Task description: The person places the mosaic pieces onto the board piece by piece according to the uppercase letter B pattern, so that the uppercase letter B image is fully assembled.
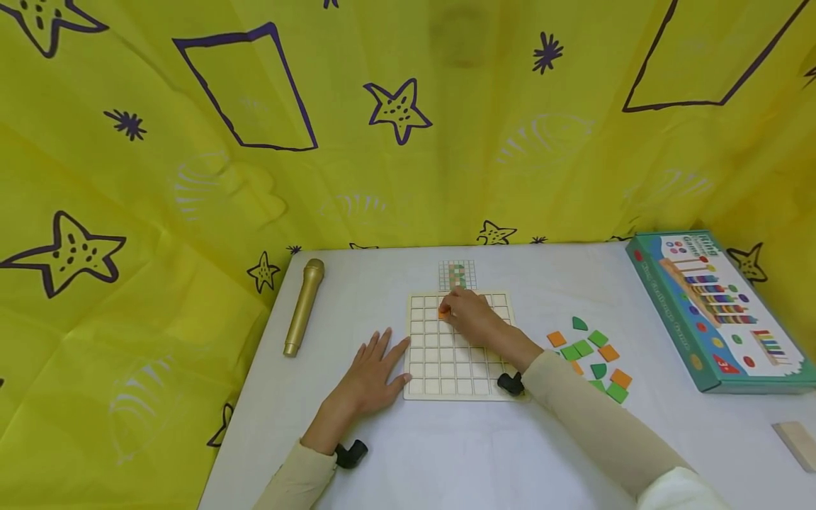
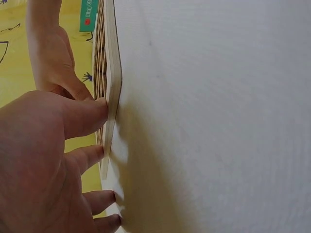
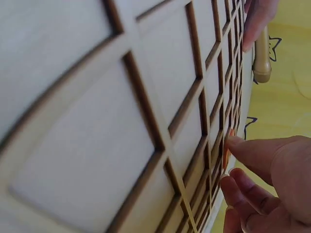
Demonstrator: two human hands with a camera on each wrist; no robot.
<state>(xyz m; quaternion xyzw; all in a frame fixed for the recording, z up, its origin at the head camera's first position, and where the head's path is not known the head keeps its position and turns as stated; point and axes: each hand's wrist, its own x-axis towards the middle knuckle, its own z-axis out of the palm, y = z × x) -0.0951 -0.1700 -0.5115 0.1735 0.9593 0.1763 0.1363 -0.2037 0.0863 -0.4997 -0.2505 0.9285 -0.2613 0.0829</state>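
Observation:
A pale wooden board with a grid of square recesses (image 1: 432, 387) lies on the white table. My right hand (image 1: 474, 319) reaches over it and pinches an orange square tile (image 3: 227, 155) between thumb and fingers, at a cell toward the board's far left. In the head view the fingers partly cover that tile. My left hand (image 1: 368, 380) lies with fingers spread at the board's left side, thumb and index fingertip on its edge in the left wrist view. Just beyond the board is a small card (image 1: 470, 266) printed with a coloured grid pattern.
Several loose orange and green tiles (image 1: 583, 348), some square and some rounded, are scattered right of the board, beside the right forearm. A gold microphone (image 1: 303, 308) lies at the left. At the right are a green game box (image 1: 720, 312) and a wooden block (image 1: 795, 446).

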